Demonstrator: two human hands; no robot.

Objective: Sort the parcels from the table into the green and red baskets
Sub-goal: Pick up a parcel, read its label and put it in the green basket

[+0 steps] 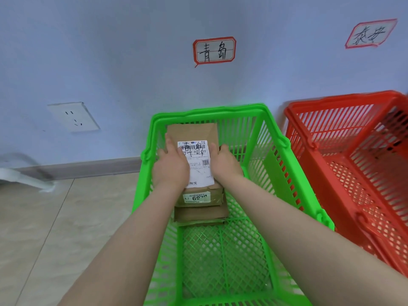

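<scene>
Both hands grip one labelled parcel (192, 133): left hand (171, 167) and right hand (225, 165) curl over its side edges. It sits at the far end of the green basket (209, 110), atop a lower parcel (201, 214). Step: placing. Next, probably: let go and lift clear. Red basket (344, 100) is just right.

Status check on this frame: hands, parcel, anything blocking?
Both busy: left hand and right hand grip top parcel by its sides. Parcel inside green basket, over stacked parcels. No obstruction seen.
</scene>
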